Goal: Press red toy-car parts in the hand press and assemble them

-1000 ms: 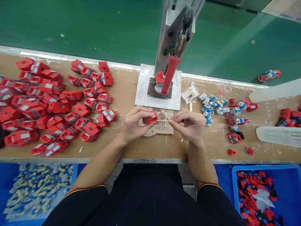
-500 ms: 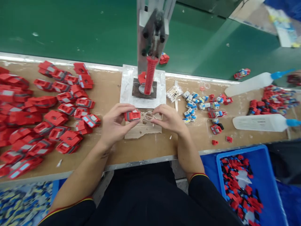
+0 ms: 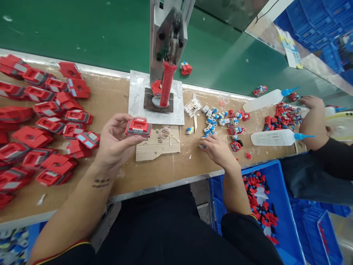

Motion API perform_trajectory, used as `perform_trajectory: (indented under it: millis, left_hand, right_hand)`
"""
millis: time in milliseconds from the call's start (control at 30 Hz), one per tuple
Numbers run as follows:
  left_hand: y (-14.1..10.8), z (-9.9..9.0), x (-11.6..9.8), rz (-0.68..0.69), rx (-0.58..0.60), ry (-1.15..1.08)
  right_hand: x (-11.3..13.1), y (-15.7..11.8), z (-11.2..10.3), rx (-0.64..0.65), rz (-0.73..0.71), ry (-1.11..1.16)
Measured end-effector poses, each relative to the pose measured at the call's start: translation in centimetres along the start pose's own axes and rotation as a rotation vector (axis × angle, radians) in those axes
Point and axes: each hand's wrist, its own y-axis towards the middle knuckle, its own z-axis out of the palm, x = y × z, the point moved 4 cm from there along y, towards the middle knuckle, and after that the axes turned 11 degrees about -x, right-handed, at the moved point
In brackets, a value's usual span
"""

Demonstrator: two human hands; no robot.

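Observation:
My left hand [image 3: 114, 141] is closed round the edge of a red plastic toy part [image 3: 138, 127] with a grey band, held above the table's left-middle. My right hand [image 3: 216, 150] is closed at the fingertips on a small blue-and-white block [image 3: 202, 146], mostly hidden under the fingers. Just beyond it lies a pile of similar blue-and-white blocks [image 3: 210, 119], one loose block [image 3: 190, 130] apart from them. Between my hands is a torn piece of cardboard [image 3: 157, 150] bearing a small round clear dish [image 3: 165, 133] and cotton swabs [image 3: 174, 138].
A hand press [image 3: 167, 84] with a red handle stands on a metal plate [image 3: 135, 95]. Many red parts [image 3: 55, 125] cover the left side. Two squeeze bottles [image 3: 271, 137] lie at right, before a co-worker's arm [image 3: 314, 121]. A blue bin [image 3: 289, 217] stands below the edge.
My right hand has left the dish and cotton swab and moved right to the blue-and-white blocks. My left hand still holds the red part, now turned. The view has shifted right.

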Motion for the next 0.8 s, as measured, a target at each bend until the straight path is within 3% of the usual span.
perform_trajectory:
  millis: [133, 200, 300, 400, 567, 800]
  left_hand:
    - [-0.5, 1.1, 0.4, -0.123, 0.06, -0.125]
    - [-1.0, 1.8, 0.5, -0.199, 0.079, -0.171]
    - [-1.6, 2.7, 0.8, -0.305, 0.077, -0.226]
    - [-1.9, 3.1, 1.0, -0.38, 0.067, -0.262]
    - [-2.1, 3.4, 1.0, -0.44, 0.1, -0.286]
    - [-2.1, 3.4, 0.8, -0.471, 0.086, -0.239]
  right_hand:
    - [2.1, 3.1, -1.5, -0.382, -0.032, 0.484]
    - [3.7, 5.6, -1.2, -0.476, -0.049, 0.772]
    - [5.9, 9.2, 1.2, -0.47, -0.003, 1.073]
    - [7.1, 11.0, 3.6, -0.476, 0.043, 1.234]
    - [6.9, 10.5, 5.5, -0.525, 0.121, 1.341]
    - [7.4, 9.3, 5.2, -0.488, 0.138, 1.297]
